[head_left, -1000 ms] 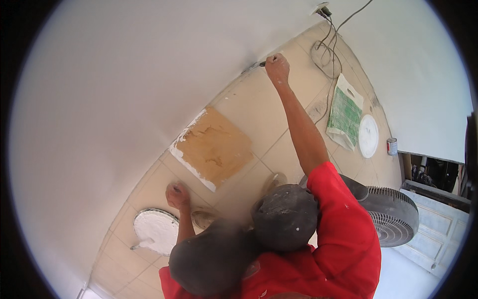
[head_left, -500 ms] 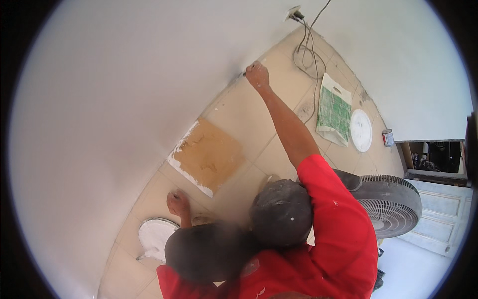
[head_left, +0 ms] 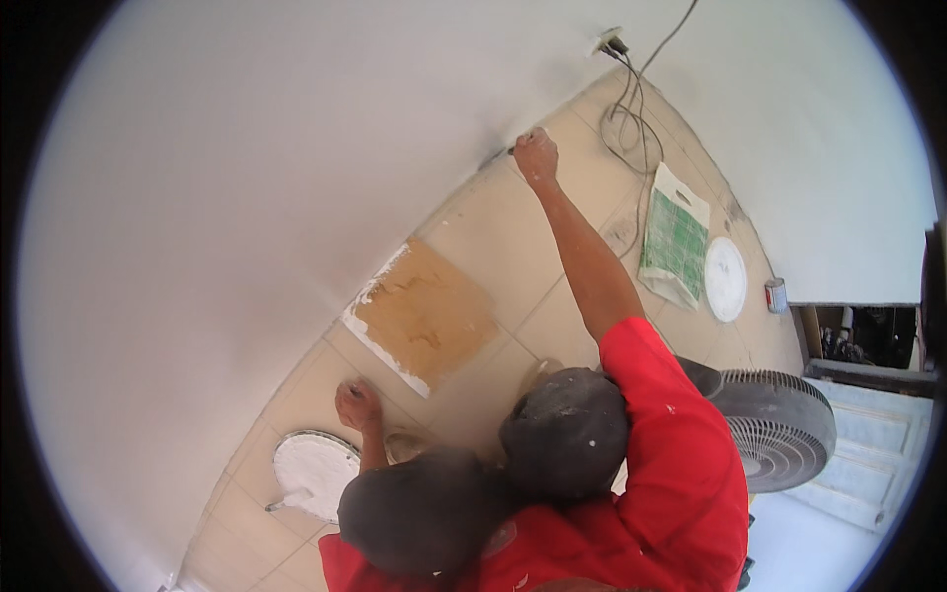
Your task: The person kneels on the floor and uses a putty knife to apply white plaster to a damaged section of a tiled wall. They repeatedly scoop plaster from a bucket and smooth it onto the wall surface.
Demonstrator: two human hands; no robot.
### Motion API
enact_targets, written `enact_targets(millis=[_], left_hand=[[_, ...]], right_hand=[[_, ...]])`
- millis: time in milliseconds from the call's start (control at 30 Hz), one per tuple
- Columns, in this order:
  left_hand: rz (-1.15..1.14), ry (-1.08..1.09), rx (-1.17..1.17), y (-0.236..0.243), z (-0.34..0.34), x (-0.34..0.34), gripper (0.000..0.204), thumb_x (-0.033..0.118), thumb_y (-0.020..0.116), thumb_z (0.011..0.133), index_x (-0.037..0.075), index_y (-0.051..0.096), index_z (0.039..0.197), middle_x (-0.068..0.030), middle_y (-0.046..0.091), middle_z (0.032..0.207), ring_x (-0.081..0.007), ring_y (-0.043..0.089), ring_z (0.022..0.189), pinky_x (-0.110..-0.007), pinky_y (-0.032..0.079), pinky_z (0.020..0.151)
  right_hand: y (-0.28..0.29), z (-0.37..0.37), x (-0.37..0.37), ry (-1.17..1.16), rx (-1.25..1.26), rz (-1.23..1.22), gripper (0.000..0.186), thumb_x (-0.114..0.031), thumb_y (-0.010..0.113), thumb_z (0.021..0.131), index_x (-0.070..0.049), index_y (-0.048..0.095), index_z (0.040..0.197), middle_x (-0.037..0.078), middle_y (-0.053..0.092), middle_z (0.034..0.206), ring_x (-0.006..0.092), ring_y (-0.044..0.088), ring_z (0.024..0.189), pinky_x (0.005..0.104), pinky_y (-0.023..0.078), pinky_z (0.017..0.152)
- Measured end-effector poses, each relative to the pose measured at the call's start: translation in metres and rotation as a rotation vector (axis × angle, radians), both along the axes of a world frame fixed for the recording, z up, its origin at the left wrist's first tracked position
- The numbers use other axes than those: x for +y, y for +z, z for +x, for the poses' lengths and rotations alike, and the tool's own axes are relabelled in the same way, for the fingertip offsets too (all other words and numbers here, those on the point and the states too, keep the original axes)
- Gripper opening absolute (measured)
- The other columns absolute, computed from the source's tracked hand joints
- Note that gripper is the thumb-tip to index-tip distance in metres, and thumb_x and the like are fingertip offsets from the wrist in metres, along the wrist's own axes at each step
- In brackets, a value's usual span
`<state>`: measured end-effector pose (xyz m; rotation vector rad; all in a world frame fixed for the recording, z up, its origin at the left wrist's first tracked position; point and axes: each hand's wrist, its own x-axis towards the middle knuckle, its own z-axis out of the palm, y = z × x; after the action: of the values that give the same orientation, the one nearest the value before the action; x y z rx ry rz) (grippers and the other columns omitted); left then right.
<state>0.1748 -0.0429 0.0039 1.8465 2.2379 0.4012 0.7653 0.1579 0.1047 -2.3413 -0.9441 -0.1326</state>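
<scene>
My right arm stretches out, and its hand is closed low against the white wall, where the wall meets the floor. A small dark tip sticks out of that fist on the wall side; the rest of the object is hidden. Curled near the wall, my left hand has its fingers folded in; I cannot make out anything in them. Between the two hands a brown board with white-smeared edges lies on the tiles. Beside my left hand is a round container of white paste, with a small tool handle at its edge.
On the right lie a green and white bag, a white round lid and a small can. A cord loops from a wall outlet. A fan stands near my right shoulder; my dark-covered knees are below.
The whole view has shifted slightly, moving the scene right and down. My right hand stays low at the wall's base, and my left hand stays curled beside the paste container.
</scene>
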Motion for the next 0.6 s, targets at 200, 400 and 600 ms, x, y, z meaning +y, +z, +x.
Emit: enact_targets(millis=[200,400,600], left_hand=[[0.037,0.012,-0.037,-0.001,-0.005,0.001,0.036,0.038,0.063,0.091,0.006,0.059,0.076,-0.0167,0.064,0.082,-0.0414,0.063,0.082,-0.056,0.047,0.072],[0.039,0.016,-0.039,-0.002,-0.007,0.003,0.035,0.037,0.063,0.091,0.005,0.058,0.075,-0.0167,0.062,0.080,-0.0412,0.062,0.082,-0.055,0.047,0.072],[0.044,-0.005,0.013,0.004,-0.006,0.000,0.034,0.036,0.061,0.091,0.004,0.063,0.080,-0.0196,0.065,0.083,-0.0441,0.063,0.083,-0.055,0.048,0.073]], right_hand=[[0.001,-0.001,0.007,0.059,-0.195,-0.029,0.023,-0.027,0.061,0.091,-0.004,0.063,0.089,0.024,0.071,0.081,0.0458,0.072,0.080,0.0553,0.060,0.075],[0.007,0.021,0.016,0.041,-0.124,0.005,0.024,-0.026,0.061,0.091,-0.002,0.065,0.093,0.025,0.071,0.084,0.0469,0.070,0.079,0.0570,0.058,0.073],[0.003,0.039,0.013,0.086,-0.077,0.009,0.024,-0.023,0.059,0.091,-0.001,0.065,0.087,0.028,0.071,0.085,0.0506,0.070,0.081,0.0584,0.057,0.077]])
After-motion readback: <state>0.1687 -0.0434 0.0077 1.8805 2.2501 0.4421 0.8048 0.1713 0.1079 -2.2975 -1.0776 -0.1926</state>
